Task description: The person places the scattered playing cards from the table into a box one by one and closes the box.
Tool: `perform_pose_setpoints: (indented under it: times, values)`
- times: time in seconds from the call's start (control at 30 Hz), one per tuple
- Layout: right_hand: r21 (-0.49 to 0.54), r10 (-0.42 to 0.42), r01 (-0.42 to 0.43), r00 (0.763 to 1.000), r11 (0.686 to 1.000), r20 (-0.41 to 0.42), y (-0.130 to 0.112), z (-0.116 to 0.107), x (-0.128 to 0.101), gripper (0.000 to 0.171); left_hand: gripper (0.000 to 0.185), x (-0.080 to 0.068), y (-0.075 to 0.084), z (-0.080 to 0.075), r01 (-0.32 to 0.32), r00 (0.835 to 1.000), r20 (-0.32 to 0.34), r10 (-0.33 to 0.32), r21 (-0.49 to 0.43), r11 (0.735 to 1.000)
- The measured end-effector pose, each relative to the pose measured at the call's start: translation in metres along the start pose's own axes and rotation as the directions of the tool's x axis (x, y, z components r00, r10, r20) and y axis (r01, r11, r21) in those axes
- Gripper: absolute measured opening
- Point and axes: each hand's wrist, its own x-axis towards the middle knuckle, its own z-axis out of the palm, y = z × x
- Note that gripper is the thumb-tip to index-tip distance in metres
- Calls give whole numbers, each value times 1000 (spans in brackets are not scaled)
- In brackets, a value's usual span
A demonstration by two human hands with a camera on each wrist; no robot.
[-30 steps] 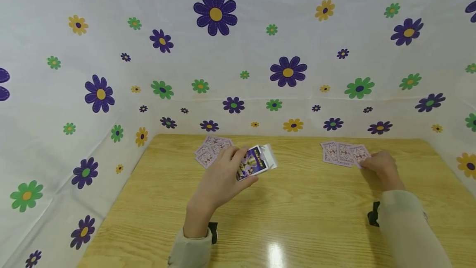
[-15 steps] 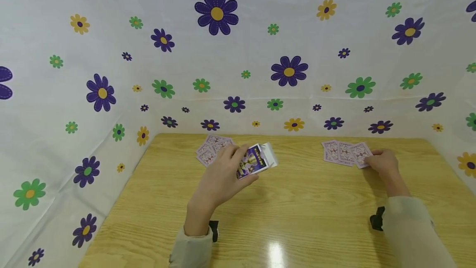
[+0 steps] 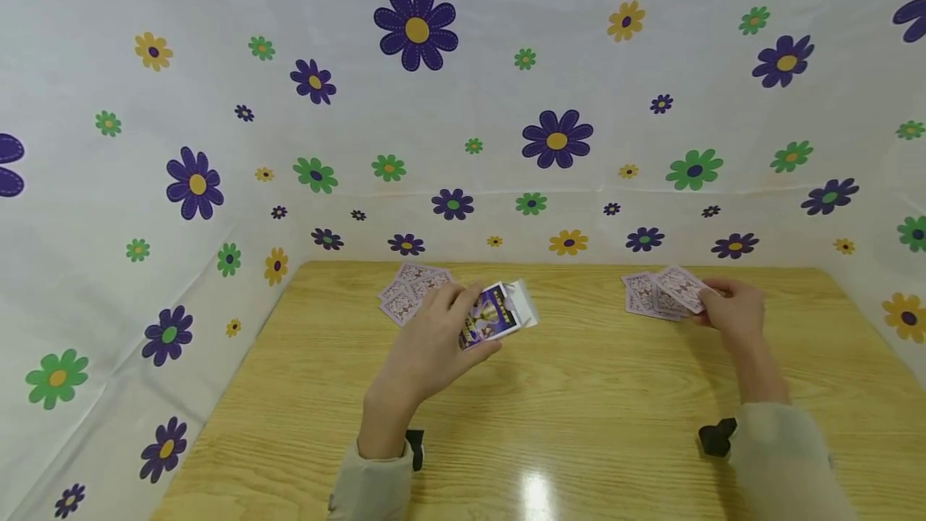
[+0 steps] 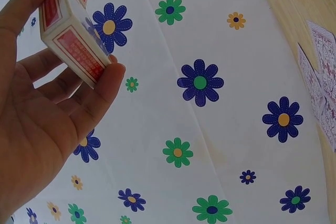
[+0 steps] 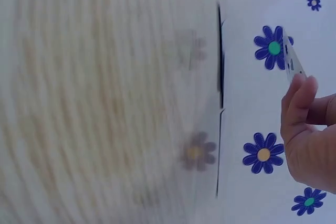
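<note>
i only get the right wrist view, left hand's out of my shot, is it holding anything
Observer: Yes, the left hand grips a printed box whose white flap stands open.
Operator: ok, and what's lying close to my right hand
Observer: A group of overlapping cards, patterned backs up, lies on the table there; the held card partly covers them in the head view.
Operator: any more like those
Observer: Yes, a second group of cards lies near the table's far edge, partly hidden behind the left hand in the head view.
</note>
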Motion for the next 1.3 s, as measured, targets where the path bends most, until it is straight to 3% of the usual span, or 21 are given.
perform_pose_setpoints:
  times: [0.27,0.47,0.63,0.93,1.1,1.3]
  values:
    - [24,-122,122,993,992,-5,-22,14,-25,35,75,0,0,3,14,1000,17,-14,12,1000]
    - [49,-141,141,990,989,-3,-32,20,-44,32,75,0,2,7,19,999,33,-19,13,1000]
    - [87,-176,169,981,982,82,-37,25,-64,35,75,2,4,9,3,999,44,-3,19,1000]
    - [130,-270,245,932,961,242,-51,35,-89,42,74,-1,7,13,17,998,55,-18,20,1000]
    - [162,-323,293,922,942,212,-55,38,-102,47,74,0,8,14,5,997,79,-7,22,1000]
    - [210,-371,336,915,918,159,-58,42,-112,38,74,2,8,16,-17,998,68,16,25,1000]
